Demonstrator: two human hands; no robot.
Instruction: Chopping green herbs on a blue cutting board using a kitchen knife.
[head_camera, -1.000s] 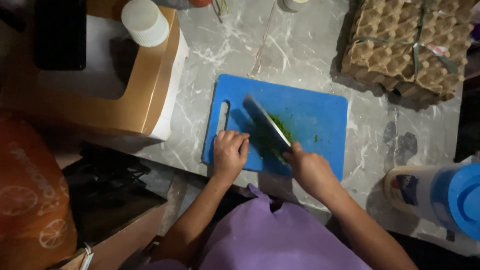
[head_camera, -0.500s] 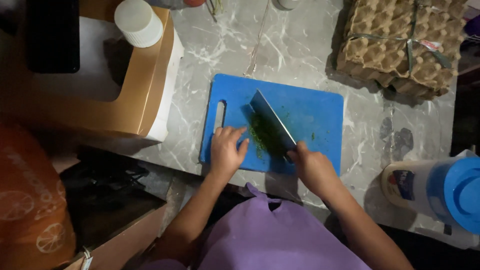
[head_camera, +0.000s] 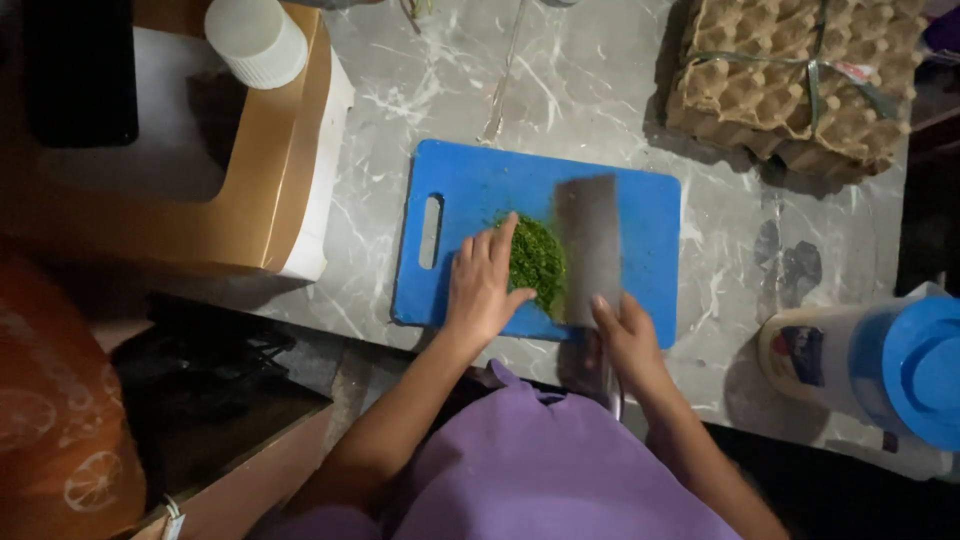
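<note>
Blue plastic fills the middle of the scene: one cutting board (head_camera: 470, 200) lies flat on the grey marbled desk (head_camera: 400, 90), and both your hands work over its near edge. Your right hand (head_camera: 628, 345) has its grip closed around the handle of one broad cleaver (head_camera: 590, 245), whose flat grey blade reaches away from that grip across the board, its face turned up toward the camera. Just to the left of the blade, touching it, sits one mound of finely chopped green herbs (head_camera: 538, 262). Your left hand (head_camera: 482, 285) rests open and flat on the board on the far side of the mound from the cleaver grip, fingers spread and pressed against the herbs, holding nothing.

One slot handle is cut through the board beyond your left hand. Farther out past that hand stands one brown cardboard box (head_camera: 270, 200), with one white ribbed cylindrical container (head_camera: 255, 40) on top of it. Up and to the right of the cleaver grip, well apart from the board, lies one stack of cardboard egg trays (head_camera: 790, 80) tied with green string. Right of the grip, near the desk's edge, stands one jug with a blue lid (head_camera: 900, 370). One orange-patterned bag (head_camera: 50, 420) sits low at the far left, off the desk. Your purple garment (head_camera: 540, 470) fills the foreground between your two forearms.
</note>
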